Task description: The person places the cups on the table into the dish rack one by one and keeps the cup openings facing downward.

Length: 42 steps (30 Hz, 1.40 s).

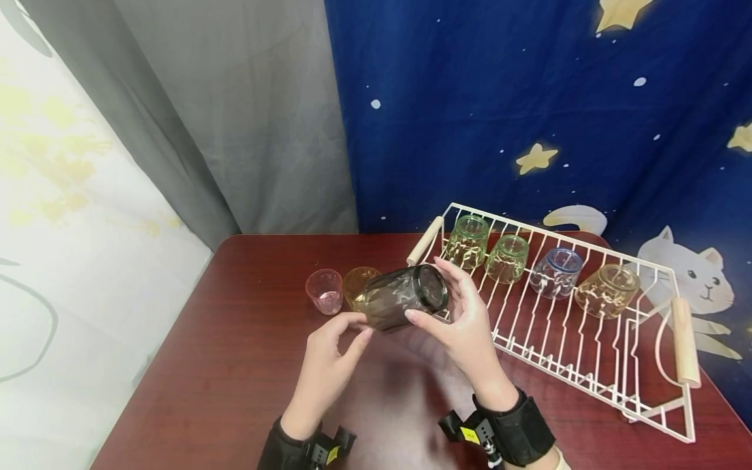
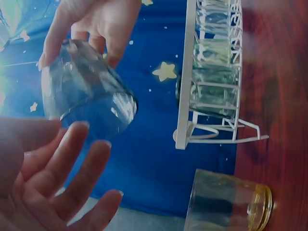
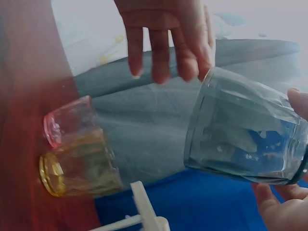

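Note:
A smoky grey drinking glass (image 1: 396, 299) is held tilted on its side above the table, its thick base toward the right and its mouth toward the left. My right hand (image 1: 470, 329) grips it round the base end, thumb on the near side and fingers on the far side. My left hand (image 1: 326, 359) is at the mouth end, thumb and forefinger right at the rim, the other fingers loosely extended in the right wrist view. Beyond the left hand, a pink glass (image 1: 326, 294) and a yellow glass (image 1: 355, 282) stand mouth up, the yellow one partly hidden by the grey glass.
A white wire rack (image 1: 587, 385) with wooden handles (image 1: 686, 343) stands at the right. Upside down in it are two green glasses (image 1: 467, 243) (image 1: 507, 260), a blue-rimmed glass (image 1: 555, 273) and an amber glass (image 1: 608, 290). Curtains hang behind the dark red table (image 1: 235, 391).

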Each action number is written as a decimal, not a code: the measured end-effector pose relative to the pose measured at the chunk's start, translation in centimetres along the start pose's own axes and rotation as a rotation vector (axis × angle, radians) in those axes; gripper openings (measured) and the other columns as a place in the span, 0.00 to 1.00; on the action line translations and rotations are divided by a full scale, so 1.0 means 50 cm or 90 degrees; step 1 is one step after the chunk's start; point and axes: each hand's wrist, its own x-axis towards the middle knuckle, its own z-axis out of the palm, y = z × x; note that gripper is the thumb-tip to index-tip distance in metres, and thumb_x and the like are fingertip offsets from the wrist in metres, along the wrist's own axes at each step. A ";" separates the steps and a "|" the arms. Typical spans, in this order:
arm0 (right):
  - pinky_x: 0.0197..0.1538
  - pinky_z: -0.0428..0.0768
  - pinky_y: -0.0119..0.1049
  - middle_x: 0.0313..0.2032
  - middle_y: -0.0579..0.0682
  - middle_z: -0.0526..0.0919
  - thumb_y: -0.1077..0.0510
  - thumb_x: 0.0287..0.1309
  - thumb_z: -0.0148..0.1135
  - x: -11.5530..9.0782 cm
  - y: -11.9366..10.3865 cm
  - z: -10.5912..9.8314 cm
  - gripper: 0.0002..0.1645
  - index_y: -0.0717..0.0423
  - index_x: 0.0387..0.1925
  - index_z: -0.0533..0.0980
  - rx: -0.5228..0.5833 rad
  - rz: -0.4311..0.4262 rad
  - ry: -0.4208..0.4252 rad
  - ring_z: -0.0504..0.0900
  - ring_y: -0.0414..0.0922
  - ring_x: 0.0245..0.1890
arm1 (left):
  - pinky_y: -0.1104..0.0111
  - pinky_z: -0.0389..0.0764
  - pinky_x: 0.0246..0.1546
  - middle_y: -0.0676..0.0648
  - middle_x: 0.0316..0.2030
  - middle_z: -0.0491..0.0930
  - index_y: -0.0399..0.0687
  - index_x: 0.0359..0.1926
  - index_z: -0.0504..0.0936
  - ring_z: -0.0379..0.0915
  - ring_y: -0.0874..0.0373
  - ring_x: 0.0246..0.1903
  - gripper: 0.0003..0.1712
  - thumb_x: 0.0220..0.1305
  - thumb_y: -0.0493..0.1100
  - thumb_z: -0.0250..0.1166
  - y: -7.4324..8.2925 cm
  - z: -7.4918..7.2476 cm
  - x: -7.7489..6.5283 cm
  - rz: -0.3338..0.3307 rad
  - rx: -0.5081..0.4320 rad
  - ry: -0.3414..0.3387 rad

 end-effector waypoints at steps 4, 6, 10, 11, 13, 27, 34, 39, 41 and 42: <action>0.64 0.71 0.22 0.60 0.49 0.75 0.79 0.40 0.70 0.010 -0.009 -0.013 0.50 0.64 0.68 0.62 0.036 -0.038 0.031 0.75 0.35 0.60 | 0.66 0.81 0.46 0.54 0.39 0.86 0.50 0.44 0.84 0.82 0.63 0.42 0.10 0.61 0.39 0.68 -0.015 -0.008 0.009 0.045 0.049 -0.017; 0.63 0.72 0.22 0.60 0.50 0.76 0.80 0.40 0.69 0.014 -0.014 -0.020 0.49 0.64 0.67 0.63 0.044 -0.052 0.049 0.76 0.35 0.60 | 0.64 0.81 0.49 0.52 0.41 0.85 0.49 0.45 0.83 0.81 0.60 0.45 0.11 0.61 0.39 0.69 -0.025 -0.013 0.015 0.059 0.121 -0.016; 0.60 0.74 0.23 0.61 0.52 0.76 0.80 0.40 0.69 0.020 -0.023 -0.035 0.48 0.62 0.66 0.65 0.053 -0.062 0.095 0.77 0.38 0.58 | 0.58 0.79 0.52 0.49 0.43 0.84 0.48 0.44 0.83 0.79 0.52 0.48 0.12 0.59 0.39 0.70 -0.051 -0.023 0.026 0.092 0.287 0.007; 0.60 0.74 0.23 0.61 0.52 0.77 0.80 0.41 0.70 0.020 -0.025 -0.037 0.47 0.62 0.66 0.66 0.044 -0.065 0.106 0.77 0.38 0.58 | 0.57 0.79 0.52 0.48 0.44 0.84 0.48 0.44 0.83 0.78 0.51 0.48 0.12 0.58 0.39 0.70 -0.059 -0.024 0.028 0.098 0.315 0.015; 0.58 0.75 0.22 0.60 0.51 0.77 0.78 0.41 0.71 0.022 -0.028 -0.043 0.46 0.60 0.65 0.67 0.027 -0.073 0.128 0.77 0.39 0.58 | 0.55 0.79 0.51 0.48 0.46 0.84 0.48 0.44 0.83 0.78 0.49 0.47 0.11 0.58 0.38 0.70 -0.075 -0.027 0.032 0.098 0.348 0.028; 0.53 0.71 0.20 0.58 0.45 0.78 0.64 0.43 0.78 0.026 -0.009 -0.091 0.45 0.43 0.64 0.72 -0.220 -0.059 0.251 0.76 0.29 0.51 | 0.52 0.79 0.48 0.44 0.46 0.82 0.43 0.50 0.80 0.79 0.46 0.47 0.19 0.58 0.39 0.70 -0.162 -0.008 0.053 0.051 0.393 0.035; 0.49 0.66 0.22 0.56 0.49 0.81 0.61 0.41 0.80 0.029 0.008 -0.111 0.43 0.43 0.62 0.74 -0.298 -0.029 0.309 0.74 0.32 0.51 | 0.52 0.78 0.50 0.44 0.46 0.83 0.43 0.50 0.81 0.79 0.46 0.47 0.18 0.59 0.40 0.70 -0.183 0.000 0.067 0.028 0.394 -0.008; 0.56 0.68 0.33 0.58 0.51 0.80 0.61 0.40 0.80 0.030 0.022 -0.125 0.43 0.45 0.62 0.75 -0.331 -0.001 0.324 0.76 0.46 0.58 | 0.52 0.79 0.49 0.43 0.45 0.83 0.43 0.49 0.82 0.79 0.45 0.47 0.16 0.59 0.40 0.69 -0.189 0.003 0.074 0.014 0.402 -0.025; 0.57 0.69 0.39 0.58 0.53 0.80 0.61 0.39 0.80 0.031 0.027 -0.129 0.43 0.47 0.62 0.75 -0.342 0.009 0.322 0.76 0.50 0.60 | 0.52 0.79 0.49 0.43 0.45 0.83 0.43 0.49 0.82 0.79 0.45 0.47 0.16 0.60 0.40 0.69 -0.191 0.005 0.075 0.010 0.405 -0.031; 0.57 0.69 0.43 0.58 0.55 0.80 0.61 0.39 0.79 0.031 0.030 -0.131 0.43 0.48 0.61 0.74 -0.348 0.013 0.320 0.76 0.52 0.60 | 0.52 0.79 0.49 0.43 0.45 0.83 0.43 0.49 0.82 0.79 0.45 0.47 0.16 0.60 0.40 0.69 -0.191 0.006 0.076 0.008 0.405 -0.032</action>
